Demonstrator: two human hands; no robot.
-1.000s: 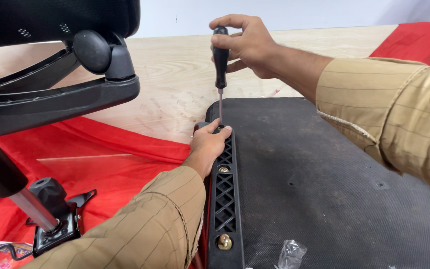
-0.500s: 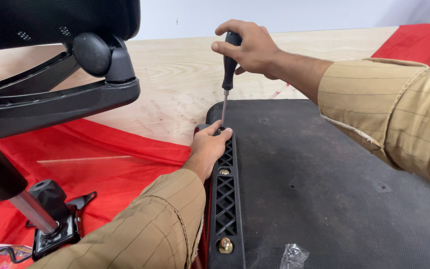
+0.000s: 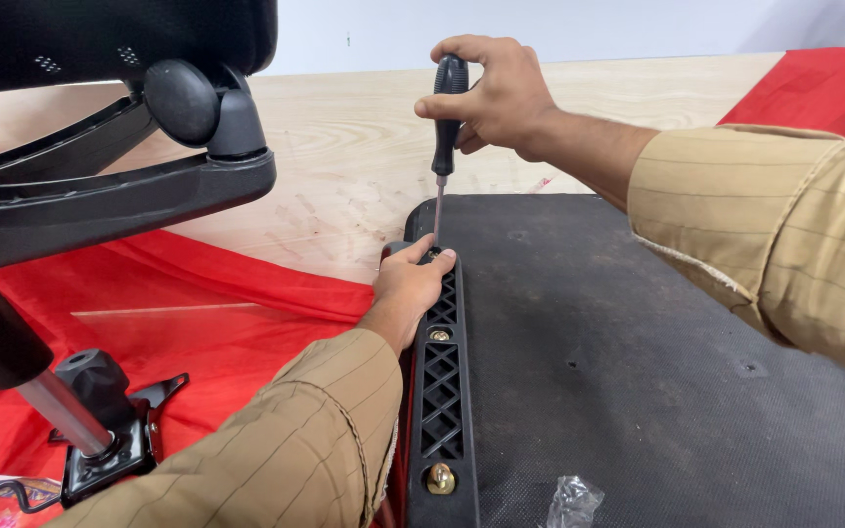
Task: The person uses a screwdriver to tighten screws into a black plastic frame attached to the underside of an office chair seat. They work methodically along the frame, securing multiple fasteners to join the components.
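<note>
My right hand [image 3: 496, 93] grips the black handle of a screwdriver [image 3: 445, 127] held nearly upright. Its thin shaft points down at the far end of a black plastic lattice bracket [image 3: 440, 401]. That bracket runs along the left edge of a black fabric-covered seat pan [image 3: 638, 372], lying upside down. My left hand [image 3: 411, 284] rests on the bracket's far end, fingertips beside the screwdriver tip. Two brass-coloured bolts [image 3: 440, 478] sit in the bracket nearer to me.
A black chair back with an armrest arm and round knob [image 3: 183, 98] looms at the left. A chrome gas cylinder on a black mechanism [image 3: 100, 430] stands at lower left on red cloth [image 3: 198, 332]. A pale wooden board [image 3: 344, 137] lies behind. A small clear plastic bag [image 3: 569, 504] lies on the seat.
The right hand has brought the screwdriver back to nearly upright after a tilt, and its tip is down at the bracket again. The left hand has stayed in place.
</note>
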